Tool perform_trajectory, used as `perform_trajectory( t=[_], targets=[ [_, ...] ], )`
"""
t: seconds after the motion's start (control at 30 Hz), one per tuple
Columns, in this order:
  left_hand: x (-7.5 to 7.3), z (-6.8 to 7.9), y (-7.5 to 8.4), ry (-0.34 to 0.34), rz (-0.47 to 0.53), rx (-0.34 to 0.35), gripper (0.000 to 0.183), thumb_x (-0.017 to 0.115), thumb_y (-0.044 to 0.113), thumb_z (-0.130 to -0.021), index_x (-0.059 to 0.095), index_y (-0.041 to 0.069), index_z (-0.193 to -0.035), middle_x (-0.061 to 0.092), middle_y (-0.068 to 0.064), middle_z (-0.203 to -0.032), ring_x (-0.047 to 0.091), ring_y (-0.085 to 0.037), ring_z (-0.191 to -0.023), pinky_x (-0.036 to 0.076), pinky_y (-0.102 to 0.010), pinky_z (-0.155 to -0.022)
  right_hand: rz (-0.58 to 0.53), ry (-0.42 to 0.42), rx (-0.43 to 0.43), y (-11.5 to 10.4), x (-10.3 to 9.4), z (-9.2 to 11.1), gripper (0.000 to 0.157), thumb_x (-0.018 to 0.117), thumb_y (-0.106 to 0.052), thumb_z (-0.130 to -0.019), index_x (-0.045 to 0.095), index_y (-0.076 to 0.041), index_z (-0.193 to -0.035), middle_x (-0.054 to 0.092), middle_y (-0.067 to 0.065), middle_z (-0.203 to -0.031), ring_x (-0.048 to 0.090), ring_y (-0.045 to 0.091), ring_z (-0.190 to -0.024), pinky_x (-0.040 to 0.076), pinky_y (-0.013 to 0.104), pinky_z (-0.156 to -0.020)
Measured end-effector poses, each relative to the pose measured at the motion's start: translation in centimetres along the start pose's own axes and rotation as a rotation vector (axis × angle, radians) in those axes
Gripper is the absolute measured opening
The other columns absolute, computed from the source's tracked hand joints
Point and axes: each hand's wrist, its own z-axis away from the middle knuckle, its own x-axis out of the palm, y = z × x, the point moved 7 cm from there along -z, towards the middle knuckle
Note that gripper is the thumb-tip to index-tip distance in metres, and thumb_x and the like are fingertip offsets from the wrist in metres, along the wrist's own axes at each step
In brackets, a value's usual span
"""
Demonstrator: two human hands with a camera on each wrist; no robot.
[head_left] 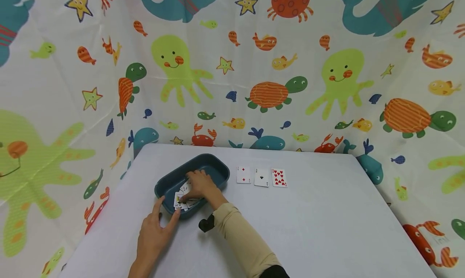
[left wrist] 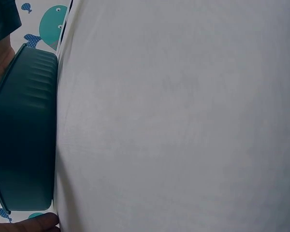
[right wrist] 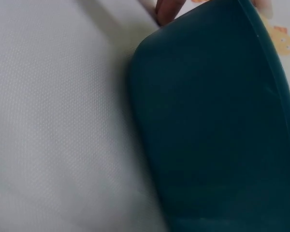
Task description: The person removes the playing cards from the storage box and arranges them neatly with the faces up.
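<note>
Left to right, we start with the left hand [head_left: 154, 229] at the near-left corner of the tray [head_left: 216, 171]: thumb on the near side, index at the left end, the two spread and fairly straight, so we call it a loose touch, not a clamp. The tray is teal, upright on the white table [head_left: 327, 213], its long axis slanting from near left to far right, so it lies ahead of the left hand and takes in the right. Inside, the loose cards [head_left: 176, 197] sit bunched toward the near-left part, faces showing on some. The right hand [head_left: 200, 188] reaches in over the near side, thumb down on the pile; its fingertips are partly hidden, so we can't tell whether it pinches a card. Both wrist views mostly give us the tray's outer wall, no help there. Right of the tray, apart from it, three cards lie face up in a row: diamond card [head_left: 244, 175], club card [head_left: 261, 177], heart card [head_left: 279, 177]. Key relation as we judge it: the pile is right under the right hand and the row is off to that hand's right, making it the nearer hand to both.
</note>
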Motion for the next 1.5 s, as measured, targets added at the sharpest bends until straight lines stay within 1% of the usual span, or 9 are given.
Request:
perform_trajectory(
  t=[0.1, 0.23, 0.47, 0.73, 0.97, 1.07, 1.2, 1.4, 1.5],
  targets=[
    [0.0, 0.0, -0.1, -0.002, 0.003, -0.007, 0.078, 0.063, 0.061, -0.094, 0.040, 0.017, -0.155, 0.066, -0.033, -0.117, 0.063, -0.050, -0.110, 0.049, -0.066, -0.083, 0.017, -0.003, 0.025, 0.3, 0.1, 0.2, 0.099, 0.086, -0.066, -0.069, 0.050, -0.020, -0.149, 0.053, 0.004, -0.144, 0.047, 0.022, -0.130, 0.042, 0.042, -0.109],
    [0.1, 0.1, -0.1, -0.014, -0.004, -0.021, 0.080, 0.062, 0.063, -0.094, 0.039, 0.017, -0.155, 0.066, -0.032, -0.118, 0.062, -0.050, -0.109, 0.049, -0.066, -0.082, 0.031, -0.016, 0.046, 0.3, 0.3, 0.3, 0.100, 0.087, -0.065, -0.068, 0.050, -0.019, -0.149, 0.053, 0.004, -0.145, 0.047, 0.023, -0.130, 0.042, 0.043, -0.110],
    [0.0, 0.1, -0.1, -0.022, -0.012, -0.024, 0.081, 0.061, 0.063, -0.094, 0.038, 0.017, -0.156, 0.065, -0.033, -0.120, 0.062, -0.051, -0.111, 0.049, -0.066, -0.083, 0.035, -0.014, 0.032, -0.1, 0.1, 0.3, 0.091, 0.087, -0.060, -0.073, 0.052, -0.020, -0.147, 0.055, 0.002, -0.142, 0.050, 0.020, -0.129, 0.043, 0.039, -0.110],
    [0.1, 0.0, -0.2, -0.023, -0.015, -0.027, 0.080, 0.063, 0.062, -0.094, 0.038, 0.017, -0.156, 0.065, -0.033, -0.121, 0.061, -0.052, -0.112, 0.049, -0.067, -0.084, 0.033, -0.032, 0.018, -0.2, 0.1, 0.5, 0.097, 0.087, -0.064, -0.070, 0.052, -0.018, -0.147, 0.055, 0.002, -0.142, 0.051, 0.018, -0.129, 0.043, 0.038, -0.110],
    [0.1, 0.0, -0.3, -0.025, -0.014, -0.027, 0.080, 0.062, 0.063, -0.094, 0.038, 0.018, -0.156, 0.065, -0.032, -0.121, 0.061, -0.051, -0.112, 0.049, -0.067, -0.084, 0.060, -0.042, 0.014, -0.3, 0.4, 0.3, 0.088, 0.086, -0.061, -0.074, 0.054, -0.018, -0.143, 0.056, 0.000, -0.140, 0.052, 0.016, -0.127, 0.047, 0.035, -0.105],
    [0.1, 0.0, -0.3, -0.030, -0.014, -0.030, 0.081, 0.061, 0.065, -0.094, 0.037, 0.018, -0.156, 0.065, -0.032, -0.122, 0.061, -0.052, -0.112, 0.048, -0.067, -0.084, 0.019, -0.037, 0.004, -0.2, 0.3, 0.2, 0.086, 0.086, -0.060, -0.075, 0.054, -0.018, -0.143, 0.056, 0.001, -0.140, 0.052, 0.016, -0.127, 0.048, 0.036, -0.104],
    [0.2, 0.0, -0.3, -0.045, -0.016, -0.035, 0.082, 0.060, 0.066, -0.094, 0.036, 0.018, -0.157, 0.064, -0.032, -0.123, 0.060, -0.051, -0.112, 0.049, -0.066, -0.084, -0.066, -0.001, -0.030, -0.1, -0.2, 0.3, 0.086, 0.086, -0.055, -0.077, 0.053, -0.016, -0.146, 0.056, 0.002, -0.141, 0.053, 0.016, -0.125, 0.049, 0.035, -0.102],
    [0.4, 0.0, -0.4, -0.071, -0.028, -0.048, 0.085, 0.058, 0.068, -0.094, 0.035, 0.017, -0.157, 0.062, -0.033, -0.125, 0.059, -0.052, -0.115, 0.047, -0.068, -0.086, -0.127, 0.046, -0.086, 0.0, -0.8, 0.6, 0.088, 0.085, -0.055, -0.079, 0.051, -0.015, -0.149, 0.056, 0.003, -0.143, 0.053, 0.016, -0.125, 0.047, 0.032, -0.104],
    [0.3, 0.0, -0.5, -0.069, -0.030, -0.048, 0.085, 0.058, 0.068, -0.094, 0.034, 0.017, -0.157, 0.063, -0.034, -0.124, 0.059, -0.053, -0.115, 0.047, -0.068, -0.087, -0.188, 0.059, -0.104, -0.1, -1.3, 0.9, 0.089, 0.085, -0.054, -0.079, 0.050, -0.015, -0.150, 0.056, 0.003, -0.142, 0.053, 0.016, -0.122, 0.048, 0.032, -0.103]
  ],
)
